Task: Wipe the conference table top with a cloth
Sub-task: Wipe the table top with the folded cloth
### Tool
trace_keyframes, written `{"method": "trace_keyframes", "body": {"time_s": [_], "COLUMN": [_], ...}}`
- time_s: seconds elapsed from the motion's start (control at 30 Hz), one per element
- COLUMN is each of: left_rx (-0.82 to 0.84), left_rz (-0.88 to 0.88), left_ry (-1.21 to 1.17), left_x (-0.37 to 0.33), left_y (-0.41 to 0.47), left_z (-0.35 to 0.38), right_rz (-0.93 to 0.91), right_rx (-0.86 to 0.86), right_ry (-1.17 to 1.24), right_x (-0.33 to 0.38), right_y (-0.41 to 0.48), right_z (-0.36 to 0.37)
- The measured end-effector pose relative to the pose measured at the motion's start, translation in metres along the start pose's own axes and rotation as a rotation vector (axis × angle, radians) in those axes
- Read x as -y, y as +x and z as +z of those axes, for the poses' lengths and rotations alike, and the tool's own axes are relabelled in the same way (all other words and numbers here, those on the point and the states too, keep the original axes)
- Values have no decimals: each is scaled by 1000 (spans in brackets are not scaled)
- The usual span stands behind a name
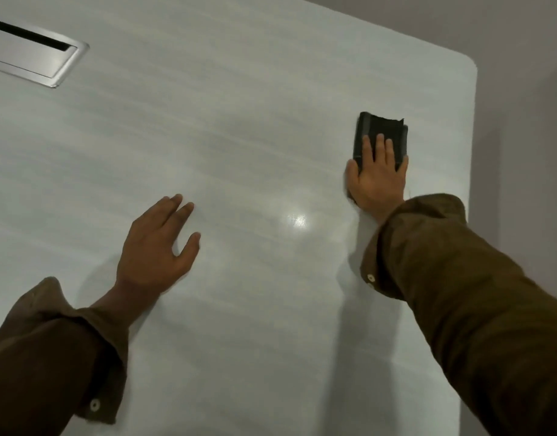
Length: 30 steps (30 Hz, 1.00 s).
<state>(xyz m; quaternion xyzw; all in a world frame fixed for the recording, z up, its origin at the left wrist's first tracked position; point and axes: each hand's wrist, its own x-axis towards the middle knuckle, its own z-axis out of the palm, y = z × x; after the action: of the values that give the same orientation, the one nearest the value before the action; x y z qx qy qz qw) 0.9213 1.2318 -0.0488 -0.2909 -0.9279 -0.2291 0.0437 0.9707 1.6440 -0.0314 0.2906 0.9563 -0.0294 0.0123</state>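
Under the right hand lies the dark folded cloth, pressed flat to the table by straight fingers, near the table's rounded corner. Well to its left, the left hand rests palm-down, fingers relaxed, holding nothing. Beyond that hand sits a metal hatch.
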Motion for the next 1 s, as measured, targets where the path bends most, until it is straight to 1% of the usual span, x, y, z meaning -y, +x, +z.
{"method": "trace_keyframes", "body": {"time_s": [0.1,0.17,0.23,0.3,0.37,0.4,0.43,0.5,0.57,0.6,0.63,0.67,0.73,0.8,0.87,0.93,1.0], "left_rx": [-16,-8,13,31,45,60,73,140,204,204,183,137,48,30,25,32,28], "left_rz": [12,4,-9,3,20,23,40,152,270,281,239,161,17,0,-7,2,-2], "left_ry": [3,0,-6,3,12,20,13,25,51,66,67,58,11,-11,-8,-23,-30], "left_x": [0,-1,-2,-3,-4,-4,0,16,39,51,60,70,74,70,70,69,69], "left_y": [-1,-2,-1,-3,-7,-6,-6,0,8,7,4,-2,-11,-11,-14,-14,-12], "left_z": [1,0,-2,-6,-9,-8,-11,-23,-36,-40,-42,-41,-37,-36,-39,-38,-39], "right_rz": [16,-44,-118,-215,-292,-299,-289,-234,-141,-80,-11,38,81,13,-190,-381,-465], "right_rx": [0,-75,-98,-77,-36,-11,8,-12,-48,-67,-85,-93,-69,-54,4,64,65], "right_ry": [0,1,20,59,74,92,92,82,58,58,66,76,47,13,7,41,88], "right_x": [33,58,82,100,104,98,92,79,76,83,96,115,151,175,178,159,130], "right_y": [-13,-49,-99,-160,-222,-246,-266,-275,-254,-239,-223,-208,-187,-188,-215,-250,-262], "right_z": [5,13,17,14,5,5,0,-4,-3,-1,1,7,18,24,22,15,7]}}
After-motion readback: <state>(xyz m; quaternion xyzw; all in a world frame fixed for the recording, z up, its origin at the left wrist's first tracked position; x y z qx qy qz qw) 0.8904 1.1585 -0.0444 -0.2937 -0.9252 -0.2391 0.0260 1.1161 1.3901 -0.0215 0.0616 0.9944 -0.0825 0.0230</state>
